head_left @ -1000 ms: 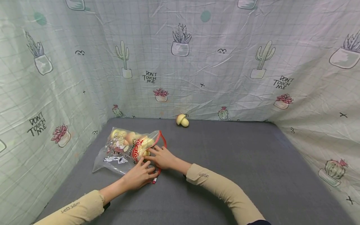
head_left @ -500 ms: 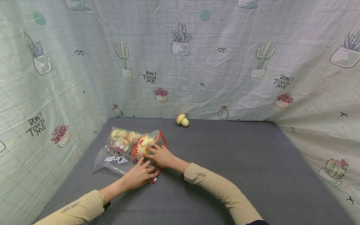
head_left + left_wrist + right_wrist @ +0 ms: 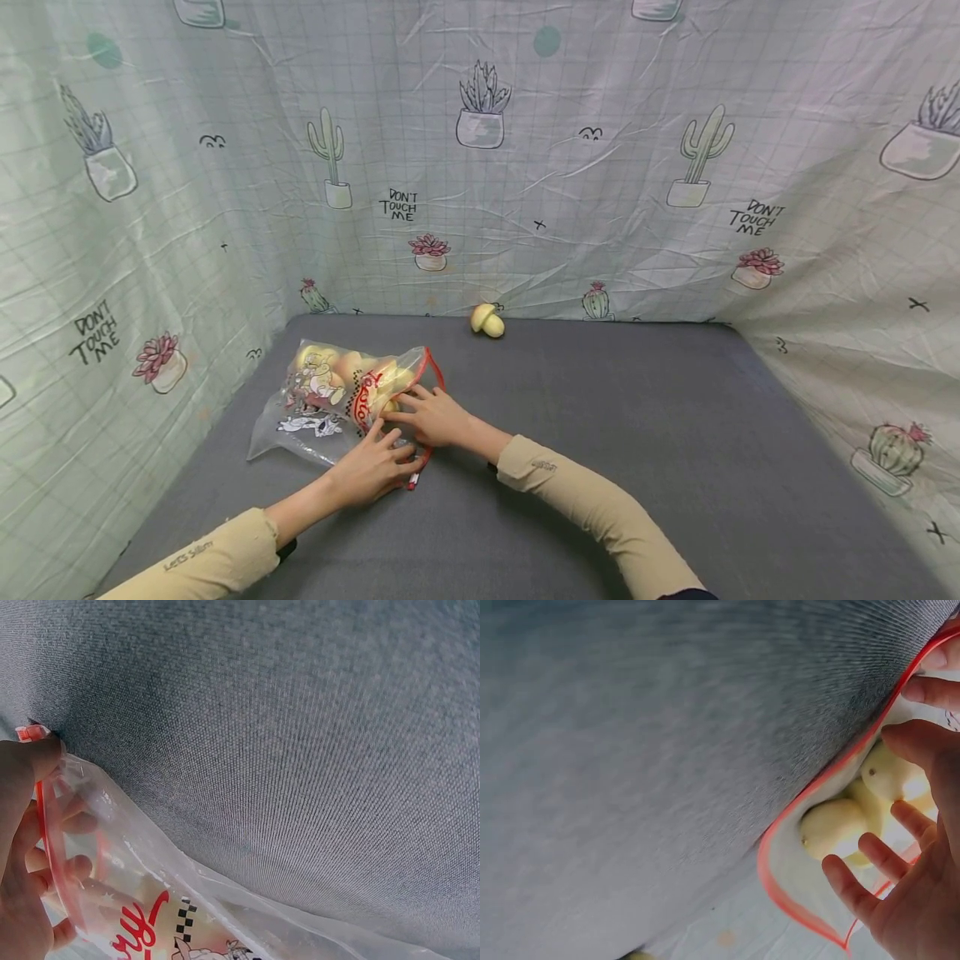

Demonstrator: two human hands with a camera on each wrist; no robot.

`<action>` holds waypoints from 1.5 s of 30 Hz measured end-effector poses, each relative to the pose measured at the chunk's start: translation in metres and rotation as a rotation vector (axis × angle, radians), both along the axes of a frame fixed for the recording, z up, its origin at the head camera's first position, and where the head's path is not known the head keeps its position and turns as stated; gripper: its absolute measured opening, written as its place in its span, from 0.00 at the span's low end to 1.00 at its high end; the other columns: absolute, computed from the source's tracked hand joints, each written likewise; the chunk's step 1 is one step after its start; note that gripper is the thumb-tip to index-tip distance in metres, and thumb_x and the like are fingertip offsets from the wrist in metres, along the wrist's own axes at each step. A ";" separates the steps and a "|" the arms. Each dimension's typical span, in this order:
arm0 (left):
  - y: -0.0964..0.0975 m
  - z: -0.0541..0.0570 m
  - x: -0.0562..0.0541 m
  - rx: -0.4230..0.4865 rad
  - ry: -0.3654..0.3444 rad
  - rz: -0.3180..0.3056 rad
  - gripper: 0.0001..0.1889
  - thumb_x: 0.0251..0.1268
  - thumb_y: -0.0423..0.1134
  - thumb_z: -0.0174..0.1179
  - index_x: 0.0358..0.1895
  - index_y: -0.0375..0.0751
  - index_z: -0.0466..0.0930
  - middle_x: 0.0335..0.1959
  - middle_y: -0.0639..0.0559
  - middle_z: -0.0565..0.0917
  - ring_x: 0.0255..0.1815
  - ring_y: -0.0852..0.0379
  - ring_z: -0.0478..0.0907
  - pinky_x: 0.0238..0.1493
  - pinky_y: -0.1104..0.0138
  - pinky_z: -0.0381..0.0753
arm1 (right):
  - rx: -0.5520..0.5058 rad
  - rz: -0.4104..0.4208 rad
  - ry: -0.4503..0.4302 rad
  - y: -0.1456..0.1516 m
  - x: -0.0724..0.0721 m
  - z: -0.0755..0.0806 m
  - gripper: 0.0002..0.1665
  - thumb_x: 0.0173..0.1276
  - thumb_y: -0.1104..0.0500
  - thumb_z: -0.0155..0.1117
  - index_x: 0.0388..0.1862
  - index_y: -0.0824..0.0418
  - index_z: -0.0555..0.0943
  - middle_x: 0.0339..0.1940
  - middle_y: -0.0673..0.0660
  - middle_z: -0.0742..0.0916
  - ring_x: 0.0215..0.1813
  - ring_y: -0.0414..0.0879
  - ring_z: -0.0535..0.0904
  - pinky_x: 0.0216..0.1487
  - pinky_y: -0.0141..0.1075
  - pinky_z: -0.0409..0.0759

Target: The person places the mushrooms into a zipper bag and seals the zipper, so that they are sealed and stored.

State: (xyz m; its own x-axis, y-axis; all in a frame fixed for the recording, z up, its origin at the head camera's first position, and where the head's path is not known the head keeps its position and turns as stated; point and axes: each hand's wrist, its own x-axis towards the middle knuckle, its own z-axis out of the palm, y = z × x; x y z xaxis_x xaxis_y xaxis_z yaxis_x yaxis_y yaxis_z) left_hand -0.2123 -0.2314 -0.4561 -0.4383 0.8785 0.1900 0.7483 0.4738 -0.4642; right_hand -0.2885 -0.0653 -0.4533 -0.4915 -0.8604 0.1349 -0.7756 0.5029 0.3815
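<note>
A clear zip bag (image 3: 307, 427) with a red zip edge and cartoon print lies on the table's left side, its mouth facing right. Inside are several rounded, pale yellow fruit-like pieces (image 3: 832, 829). My left hand (image 3: 369, 469) grips the near corner of the mouth, the thumb beside the red zip slider (image 3: 31, 733) and the fingers seen through the plastic. At the mouth, my right hand (image 3: 433, 417) has its fingers spread and loosely bent, fingertips close to the yellow pieces. The red rim (image 3: 780, 889) stands parted in the right wrist view.
A yellow toy mushroom (image 3: 487, 322) lies by the table's back edge. Dark grey cloth covers the table (image 3: 637, 433). A curtain (image 3: 570, 183) printed with cacti hangs behind it and along both sides.
</note>
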 end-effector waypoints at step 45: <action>0.000 -0.001 0.000 0.013 0.031 -0.019 0.19 0.48 0.52 0.60 0.47 0.59 0.78 0.40 0.58 0.80 0.41 0.51 0.71 0.45 0.45 0.67 | -0.181 -0.160 -0.068 0.091 -0.043 0.006 0.33 0.61 0.54 0.57 0.66 0.49 0.62 0.62 0.54 0.71 0.55 0.49 0.68 0.42 0.41 0.71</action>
